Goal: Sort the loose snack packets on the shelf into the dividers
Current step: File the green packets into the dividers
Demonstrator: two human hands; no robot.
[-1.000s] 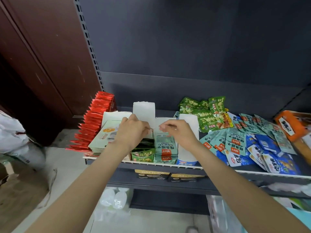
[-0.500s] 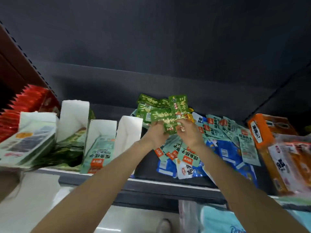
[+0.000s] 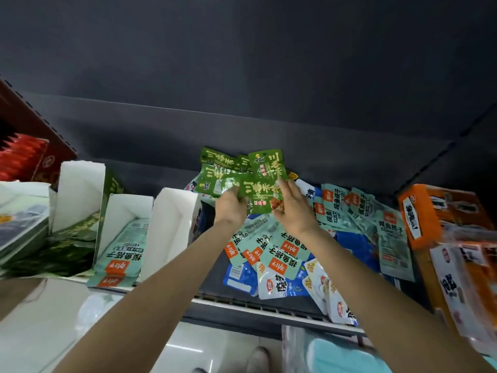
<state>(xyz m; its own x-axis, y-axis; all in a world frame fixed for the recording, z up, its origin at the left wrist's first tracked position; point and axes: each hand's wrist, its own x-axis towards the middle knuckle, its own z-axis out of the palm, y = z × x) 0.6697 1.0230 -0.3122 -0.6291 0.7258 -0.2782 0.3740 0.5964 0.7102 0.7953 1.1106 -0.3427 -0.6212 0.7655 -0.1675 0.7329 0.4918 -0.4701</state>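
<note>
Both hands are now leaving the dividers (image 3: 172,224): left hand (image 3: 231,208) and right hand (image 3: 291,208) are grasping green packets (image 3: 258,196), gathering the next batch.

Both forearms are bare to the frame edge, with no sleeves, rings or watch showing

The light is dim and flat, and the dark grey back panel of the shelf (image 3: 242,76) sinks into near-black shadow toward the top. A soft glare lies on the glossy dark green snack packets (image 3: 258,195) and on the pale tiled floor (image 3: 183,345) below. Motion blur smears the orange cartons (image 3: 457,238) at the right edge and the stacked pale packets (image 3: 21,224) at the left, where the wide-angle lens also bends straight lines.
</note>
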